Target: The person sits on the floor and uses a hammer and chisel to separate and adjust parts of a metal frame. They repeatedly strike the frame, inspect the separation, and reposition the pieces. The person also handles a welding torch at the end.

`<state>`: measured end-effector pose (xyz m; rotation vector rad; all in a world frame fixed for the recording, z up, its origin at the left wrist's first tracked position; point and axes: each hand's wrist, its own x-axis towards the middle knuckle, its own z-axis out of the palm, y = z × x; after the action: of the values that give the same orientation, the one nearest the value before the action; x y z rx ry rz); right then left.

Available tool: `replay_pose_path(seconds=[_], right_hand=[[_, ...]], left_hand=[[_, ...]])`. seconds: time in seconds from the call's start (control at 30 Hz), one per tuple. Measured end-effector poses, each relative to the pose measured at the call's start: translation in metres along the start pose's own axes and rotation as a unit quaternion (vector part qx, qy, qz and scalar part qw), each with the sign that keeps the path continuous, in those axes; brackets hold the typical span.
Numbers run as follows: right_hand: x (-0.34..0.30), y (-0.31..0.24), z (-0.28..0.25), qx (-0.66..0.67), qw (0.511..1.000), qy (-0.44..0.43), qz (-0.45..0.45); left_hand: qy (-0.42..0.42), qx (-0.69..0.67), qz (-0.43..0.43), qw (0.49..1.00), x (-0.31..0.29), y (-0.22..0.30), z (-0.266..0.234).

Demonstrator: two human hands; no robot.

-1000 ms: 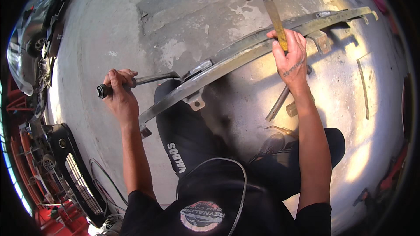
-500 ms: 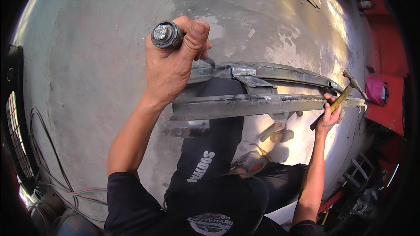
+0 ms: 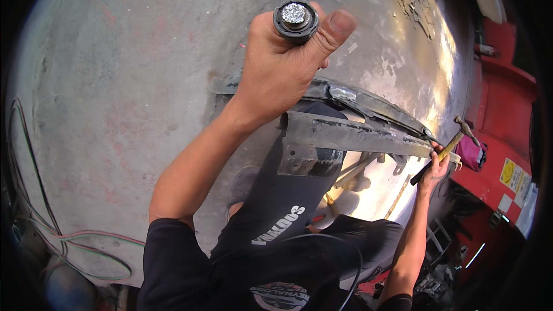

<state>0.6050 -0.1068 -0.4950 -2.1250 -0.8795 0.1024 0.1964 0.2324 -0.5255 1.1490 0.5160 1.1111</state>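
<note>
From my distant seat I saw first the grey concrete floor (image 3: 144,80), which filled most of the view, and a red panel (image 3: 507,103) near 3 o'clock. The bent metal beam (image 3: 357,132), the piece in work, ran from near the centre toward 3 o'clock, passing above the black trouser leg (image 3: 294,190); whether it rested there, I could not tell. The left grip (image 3: 282,72), at 12 o'clock, was wrapped around a dark round-ended tool (image 3: 295,33), whose other end was hidden. The right grip (image 3: 435,174), at 3 o'clock, held the yellow-handled hammer (image 3: 451,145) beside the beam's far end.

For doing this well, I judged, the beam needed firm support, the tool a steady hold with the thumb (image 3: 340,25) tucked close, and the hammer's head free space from the fingers.

About writing: a round emblem (image 3: 279,298) sat on the black shirt (image 3: 230,279) at 6 o'clock, pale lettering (image 3: 279,224) ran nearer the centre on the trouser leg, and a yellow label (image 3: 511,173) on the panel was too small for reading.
</note>
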Motion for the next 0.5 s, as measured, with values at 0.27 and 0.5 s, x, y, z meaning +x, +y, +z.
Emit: replay_pose_path(seconds=[0.27,0.5], right_hand=[[0.0,0.006,0.011,-0.006,0.999,0.051,-0.018],[-0.008,-0.012,-0.011,-0.111,0.991,0.079,0.014]], left_hand=[[-0.029,0.016,0.025,0.999,0.002,-0.01,0.013],[-0.103,-0.004,0.036,0.994,0.044,-0.015,0.049]])
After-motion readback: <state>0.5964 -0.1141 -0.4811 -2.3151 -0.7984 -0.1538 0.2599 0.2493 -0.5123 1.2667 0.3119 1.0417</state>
